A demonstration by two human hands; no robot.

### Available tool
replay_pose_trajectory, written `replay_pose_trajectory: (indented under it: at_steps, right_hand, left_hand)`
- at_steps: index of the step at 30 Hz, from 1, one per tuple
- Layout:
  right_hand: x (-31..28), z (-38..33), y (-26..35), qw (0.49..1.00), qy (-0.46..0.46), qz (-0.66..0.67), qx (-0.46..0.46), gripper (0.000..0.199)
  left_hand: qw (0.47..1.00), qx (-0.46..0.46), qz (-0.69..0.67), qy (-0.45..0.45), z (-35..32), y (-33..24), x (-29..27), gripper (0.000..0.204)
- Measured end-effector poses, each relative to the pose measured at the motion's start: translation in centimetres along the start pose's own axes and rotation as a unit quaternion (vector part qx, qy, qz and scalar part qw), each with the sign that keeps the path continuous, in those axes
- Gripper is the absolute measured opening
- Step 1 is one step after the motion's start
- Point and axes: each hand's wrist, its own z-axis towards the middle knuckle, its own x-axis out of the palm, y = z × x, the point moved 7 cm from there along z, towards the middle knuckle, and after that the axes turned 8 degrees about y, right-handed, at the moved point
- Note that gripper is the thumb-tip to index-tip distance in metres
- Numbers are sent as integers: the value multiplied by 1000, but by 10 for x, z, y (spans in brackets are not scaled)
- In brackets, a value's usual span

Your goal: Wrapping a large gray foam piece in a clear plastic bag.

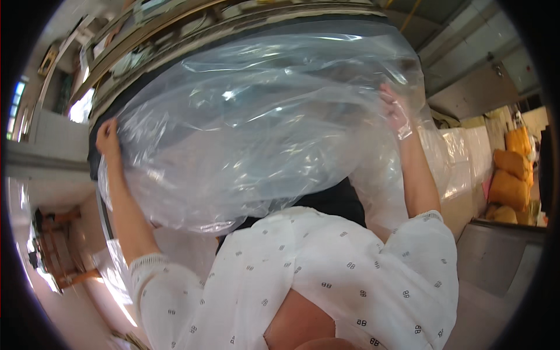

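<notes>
A wide sheet of clear plastic film (233, 134) lies crumpled and shiny across the dark worktop in front of me, its near edge sagging toward my lap. My left hand (107, 137) is closed on the film's left edge. Over at the right, my right hand (395, 109) is closed on the film too, with a layer of it covering part of the fingers and wrist. Both arms are spread wide. Whether the film is a single sheet or a bag, I cannot tell.
Behind the film runs a long machine frame with rails (169, 29). More clear plastic (461, 154) hangs down at the right. Stuffed orange-yellow sacks (508, 181) are stacked at the far right. A brown wooden stool or rack (55, 248) is on the floor at the left.
</notes>
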Motion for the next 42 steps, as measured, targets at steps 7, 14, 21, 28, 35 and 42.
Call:
replay_pose_trajectory:
  at_steps: [7, 14, 21, 28, 35, 42]
  right_hand:
    - [59, -79, 43, 983, 174, 44, -24, 52]
    - [131, -52, 128, 746, -85, -512, -418, 44]
    - [225, 6, 107, 574, 62, -633, -516, 46]
    - [202, -8, 102, 648, 57, -639, -410, 38]
    - [196, 22, 101, 634, 5, -648, -421, 35]
    - [178, 70, 119, 693, -2, -621, -366, 18]
  left_hand:
    - [998, -30, 33, 34, -26, 37, -60, 28]
    - [998, -33, 54, -1, -16, 13, -38, 27]
    - [999, -37, 35, -6, -19, 11, -49, 26]
    - [993, -101, -53, -4, -46, -2, -118, 21]
    - [991, -95, -89, -3, -54, 19, -149, 18]
    - [995, -90, -31, 14, -97, -22, -193, 14]
